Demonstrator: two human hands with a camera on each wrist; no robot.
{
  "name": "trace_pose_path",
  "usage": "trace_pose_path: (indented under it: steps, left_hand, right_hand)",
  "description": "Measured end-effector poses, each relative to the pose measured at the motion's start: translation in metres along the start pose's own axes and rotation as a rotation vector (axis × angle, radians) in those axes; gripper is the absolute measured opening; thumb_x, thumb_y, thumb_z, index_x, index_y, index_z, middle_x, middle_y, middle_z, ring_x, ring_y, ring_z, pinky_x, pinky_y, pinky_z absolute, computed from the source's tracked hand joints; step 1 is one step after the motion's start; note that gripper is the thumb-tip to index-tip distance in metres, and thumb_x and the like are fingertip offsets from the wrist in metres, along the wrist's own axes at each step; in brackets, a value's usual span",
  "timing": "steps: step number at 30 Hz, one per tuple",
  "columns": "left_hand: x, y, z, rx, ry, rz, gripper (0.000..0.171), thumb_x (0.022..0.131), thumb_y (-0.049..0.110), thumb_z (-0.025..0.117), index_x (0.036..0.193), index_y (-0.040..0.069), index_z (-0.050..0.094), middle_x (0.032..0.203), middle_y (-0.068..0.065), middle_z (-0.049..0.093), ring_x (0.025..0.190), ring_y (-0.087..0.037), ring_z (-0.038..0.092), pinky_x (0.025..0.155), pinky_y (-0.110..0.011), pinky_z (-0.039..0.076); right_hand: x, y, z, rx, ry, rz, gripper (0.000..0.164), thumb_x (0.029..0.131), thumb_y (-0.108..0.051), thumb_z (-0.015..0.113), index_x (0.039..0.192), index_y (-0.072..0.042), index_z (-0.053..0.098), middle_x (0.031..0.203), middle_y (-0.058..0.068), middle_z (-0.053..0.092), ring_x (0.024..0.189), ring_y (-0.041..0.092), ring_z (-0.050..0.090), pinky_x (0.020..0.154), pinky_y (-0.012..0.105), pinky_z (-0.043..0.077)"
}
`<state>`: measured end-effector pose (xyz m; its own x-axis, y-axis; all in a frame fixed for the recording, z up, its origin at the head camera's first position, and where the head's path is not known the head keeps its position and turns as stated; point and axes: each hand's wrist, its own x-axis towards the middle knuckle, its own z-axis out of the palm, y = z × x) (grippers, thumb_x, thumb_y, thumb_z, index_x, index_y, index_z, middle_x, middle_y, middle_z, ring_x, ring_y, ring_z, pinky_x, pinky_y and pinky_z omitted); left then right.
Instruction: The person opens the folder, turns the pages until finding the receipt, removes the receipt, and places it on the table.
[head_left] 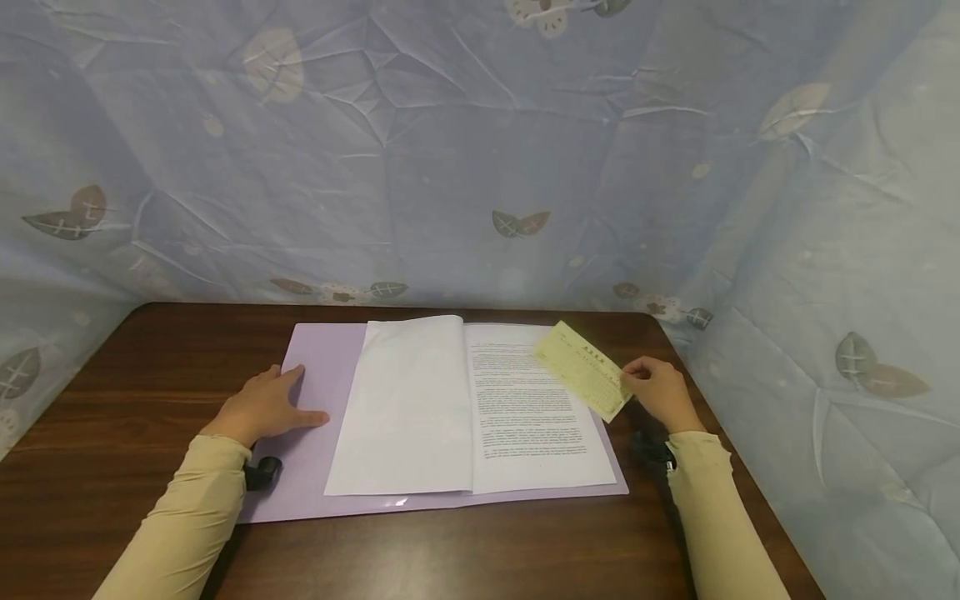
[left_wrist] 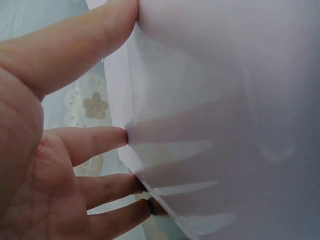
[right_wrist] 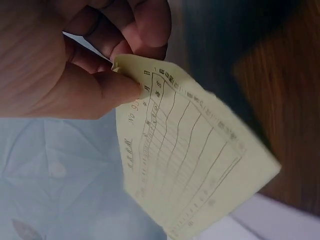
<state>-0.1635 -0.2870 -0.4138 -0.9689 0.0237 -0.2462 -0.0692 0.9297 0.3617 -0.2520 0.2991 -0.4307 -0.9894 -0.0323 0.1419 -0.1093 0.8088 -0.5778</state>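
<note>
Between thumb and fingers, my right hand (head_left: 660, 390) pinches one end of a yellow printed slip (head_left: 581, 371). The slip is tilted above the right side of a printed page (head_left: 525, 417). In the right wrist view, the thumb lies over a corner of the slip (right_wrist: 185, 145), which shows ruled lines and printing. My left hand (head_left: 266, 407), fingers spread, rests on the left part of an open purple folder (head_left: 322, 358). Thumb and fingertips touch the folder's cover in the left wrist view. A blank white sheet (head_left: 412, 408) lies left of the printed page, inside the folder.
The folder lies on a dark brown wooden table (head_left: 97, 442). Behind and to the right hangs a pale blue cloth (head_left: 450, 167) with leaf and flower prints. A black wrist strap (head_left: 262, 473) is on the left arm.
</note>
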Motion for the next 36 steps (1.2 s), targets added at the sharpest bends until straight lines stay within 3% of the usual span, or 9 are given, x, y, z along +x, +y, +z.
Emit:
trace_pose_path:
  steps: [7, 14, 18, 23, 30, 36]
  left_hand:
    - [0.0, 0.002, 0.0, -0.014, -0.007, 0.002, 0.111, 0.083, 0.057, 0.08, 0.153, -0.015, 0.031, 0.151, -0.053, 0.019, 0.138, -0.072, 0.021, 0.103, -0.083, 0.028]
    - [-0.001, -0.004, -0.002, -0.017, -0.007, 0.005, 0.112, 0.083, 0.058, 0.079, 0.153, -0.015, 0.03, 0.151, -0.053, 0.018, 0.138, -0.072, 0.02, 0.103, -0.083, 0.027]
    - [-0.003, -0.006, -0.004, -0.024, -0.011, 0.0, 0.113, 0.083, 0.058, 0.079, 0.153, -0.015, 0.03, 0.151, -0.054, 0.018, 0.138, -0.072, 0.02, 0.103, -0.083, 0.027]
    - [-0.004, -0.007, -0.004, -0.022, -0.003, -0.005, 0.112, 0.083, 0.058, 0.079, 0.153, -0.015, 0.03, 0.151, -0.053, 0.018, 0.137, -0.073, 0.02, 0.103, -0.083, 0.028]
    - [-0.003, -0.012, -0.001, -0.019, -0.001, -0.005, 0.112, 0.083, 0.058, 0.079, 0.152, -0.015, 0.03, 0.151, -0.053, 0.017, 0.137, -0.073, 0.019, 0.103, -0.083, 0.027]
    - [0.001, -0.013, -0.001, -0.018, -0.012, -0.006, 0.113, 0.083, 0.059, 0.078, 0.153, -0.015, 0.029, 0.152, -0.053, 0.017, 0.138, -0.073, 0.019, 0.103, -0.084, 0.026]
  right_hand:
    - [0.0, 0.018, -0.016, -0.031, -0.076, 0.02, 0.024, 0.103, -0.016, 0.06, 0.113, 0.002, 0.071, 0.106, 0.021, 0.072, 0.08, 0.027, 0.057, 0.067, 0.036, 0.045]
    - [0.023, 0.03, -0.041, -0.118, -0.171, -0.09, 0.022, 0.105, -0.012, 0.057, 0.111, 0.005, 0.07, 0.105, 0.024, 0.07, 0.085, 0.03, 0.061, 0.075, 0.049, 0.05]
    - [0.035, 0.036, -0.049, -0.154, -0.218, -0.096, 0.021, 0.105, -0.012, 0.058, 0.108, 0.004, 0.07, 0.104, 0.023, 0.07, 0.082, 0.03, 0.061, 0.074, 0.05, 0.05]
    - [0.041, 0.046, -0.051, -0.177, -0.224, -0.066, 0.02, 0.103, -0.012, 0.059, 0.105, 0.004, 0.071, 0.105, 0.023, 0.07, 0.087, 0.033, 0.064, 0.075, 0.05, 0.052]
    - [0.046, 0.055, -0.046, -0.189, -0.198, -0.039, 0.023, 0.103, -0.014, 0.059, 0.108, 0.004, 0.072, 0.103, 0.022, 0.07, 0.083, 0.031, 0.063, 0.073, 0.049, 0.052]
    - [0.05, 0.056, -0.042, -0.221, -0.22, -0.018, 0.031, 0.102, -0.017, 0.058, 0.118, 0.008, 0.068, 0.113, 0.029, 0.069, 0.095, 0.042, 0.066, 0.08, 0.055, 0.054]
